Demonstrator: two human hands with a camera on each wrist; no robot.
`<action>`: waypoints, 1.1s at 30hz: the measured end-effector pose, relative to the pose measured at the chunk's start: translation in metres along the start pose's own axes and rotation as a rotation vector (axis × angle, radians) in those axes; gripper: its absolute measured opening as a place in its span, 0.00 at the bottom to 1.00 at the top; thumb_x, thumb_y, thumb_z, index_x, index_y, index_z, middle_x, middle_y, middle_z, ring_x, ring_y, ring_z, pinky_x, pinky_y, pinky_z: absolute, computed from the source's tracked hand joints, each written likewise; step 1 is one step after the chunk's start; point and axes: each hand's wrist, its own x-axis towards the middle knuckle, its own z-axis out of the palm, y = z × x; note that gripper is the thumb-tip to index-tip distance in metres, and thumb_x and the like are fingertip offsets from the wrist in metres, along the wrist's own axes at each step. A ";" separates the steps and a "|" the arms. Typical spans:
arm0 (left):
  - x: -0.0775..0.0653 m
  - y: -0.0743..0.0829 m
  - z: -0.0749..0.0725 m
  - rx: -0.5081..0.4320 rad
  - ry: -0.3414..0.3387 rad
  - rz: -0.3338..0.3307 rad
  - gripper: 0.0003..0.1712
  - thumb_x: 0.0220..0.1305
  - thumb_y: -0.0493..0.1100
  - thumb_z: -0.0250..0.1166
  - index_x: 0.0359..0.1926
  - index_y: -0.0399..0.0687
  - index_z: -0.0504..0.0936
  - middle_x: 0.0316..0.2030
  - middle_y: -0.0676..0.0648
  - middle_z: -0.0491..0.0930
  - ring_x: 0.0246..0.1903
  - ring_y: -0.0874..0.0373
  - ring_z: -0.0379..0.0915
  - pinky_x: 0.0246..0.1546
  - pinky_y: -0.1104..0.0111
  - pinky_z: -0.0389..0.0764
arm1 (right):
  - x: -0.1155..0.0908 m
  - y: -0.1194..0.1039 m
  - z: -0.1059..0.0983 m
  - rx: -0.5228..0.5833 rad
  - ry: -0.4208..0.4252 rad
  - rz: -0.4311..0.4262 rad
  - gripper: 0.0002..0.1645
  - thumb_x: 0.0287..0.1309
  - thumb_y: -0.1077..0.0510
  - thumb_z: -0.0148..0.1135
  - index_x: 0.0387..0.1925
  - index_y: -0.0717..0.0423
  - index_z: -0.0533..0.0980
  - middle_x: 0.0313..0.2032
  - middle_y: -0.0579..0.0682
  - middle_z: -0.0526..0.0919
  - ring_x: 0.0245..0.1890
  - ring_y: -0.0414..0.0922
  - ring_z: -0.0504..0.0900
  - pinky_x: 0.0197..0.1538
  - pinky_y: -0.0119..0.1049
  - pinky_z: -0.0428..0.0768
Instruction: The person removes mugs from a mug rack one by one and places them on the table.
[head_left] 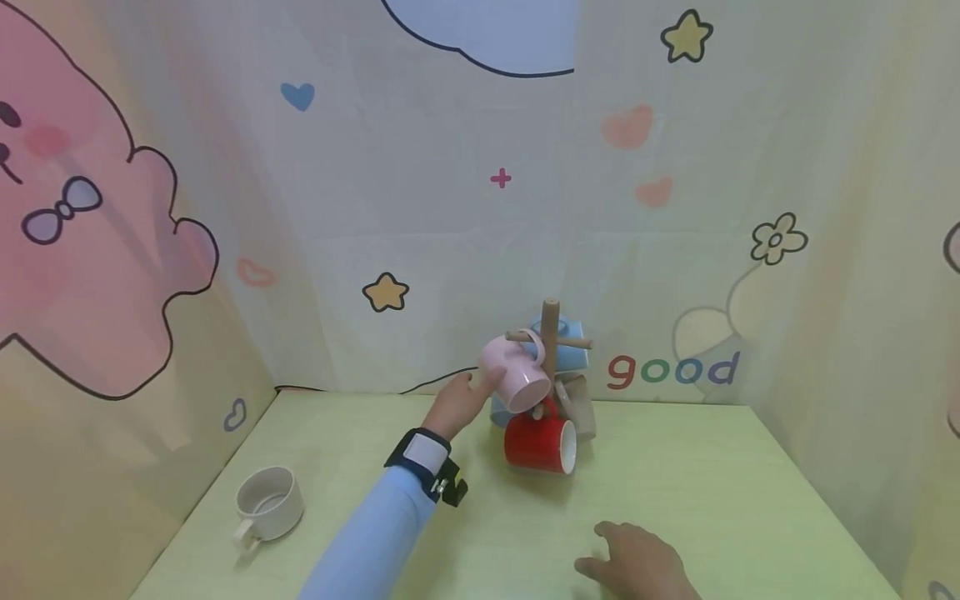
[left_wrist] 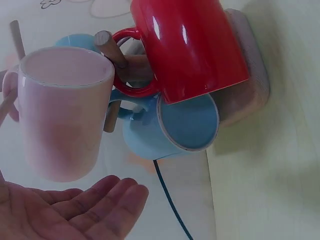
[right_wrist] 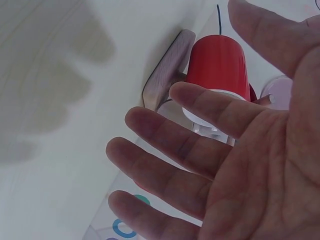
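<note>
A pink mug [head_left: 513, 375] hangs by its handle on an upper peg of a wooden mug tree [head_left: 551, 312], its base tilted down. My left hand [head_left: 456, 407] is right beside this mug; in the left wrist view its fingers [left_wrist: 112, 207] are extended and not curled round it. Whether a fingertip touches the mug I cannot tell. Below hangs a red mug [head_left: 532, 444], with a light blue mug [left_wrist: 187, 122] near it. Another blue mug [head_left: 573, 346] and a greyish mug [head_left: 580, 410] hang at the tree's right. My right hand [head_left: 637, 562] hovers over the table, fingers spread, holding nothing.
A white cup [head_left: 279, 506] stands upright at the table's left, its handle toward the front. The pale table [head_left: 690, 475] meets a printed cloth backdrop [head_left: 450, 208] behind the tree. A thin dark cable [left_wrist: 172, 200] runs along the back.
</note>
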 end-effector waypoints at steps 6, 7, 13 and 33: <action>0.012 0.003 0.005 -0.185 -0.065 -0.044 0.55 0.66 0.75 0.50 0.70 0.30 0.60 0.61 0.31 0.71 0.53 0.37 0.76 0.52 0.50 0.79 | -0.002 -0.001 -0.003 0.014 0.031 -0.016 0.34 0.50 0.39 0.72 0.49 0.60 0.80 0.40 0.53 0.84 0.44 0.55 0.82 0.46 0.56 0.80; 0.014 0.004 0.005 -0.224 -0.083 -0.044 0.54 0.66 0.74 0.50 0.69 0.29 0.60 0.61 0.30 0.70 0.54 0.36 0.76 0.52 0.50 0.79 | -0.002 0.000 -0.003 0.012 0.030 -0.015 0.34 0.50 0.39 0.72 0.49 0.60 0.80 0.40 0.53 0.84 0.43 0.55 0.82 0.46 0.57 0.80; 0.020 0.009 0.008 -0.303 -0.154 -0.049 0.53 0.64 0.76 0.50 0.66 0.31 0.66 0.60 0.32 0.72 0.53 0.37 0.77 0.54 0.50 0.77 | -0.001 0.001 -0.004 0.008 0.024 -0.003 0.34 0.50 0.39 0.72 0.50 0.60 0.80 0.40 0.54 0.84 0.43 0.55 0.82 0.46 0.57 0.80; 0.034 0.018 0.028 -0.550 -0.171 -0.079 0.43 0.65 0.69 0.58 0.68 0.46 0.64 0.53 0.40 0.77 0.47 0.44 0.78 0.54 0.44 0.76 | -0.003 0.003 -0.009 -0.002 0.034 -0.002 0.34 0.50 0.39 0.73 0.49 0.60 0.80 0.41 0.54 0.85 0.43 0.55 0.82 0.46 0.57 0.80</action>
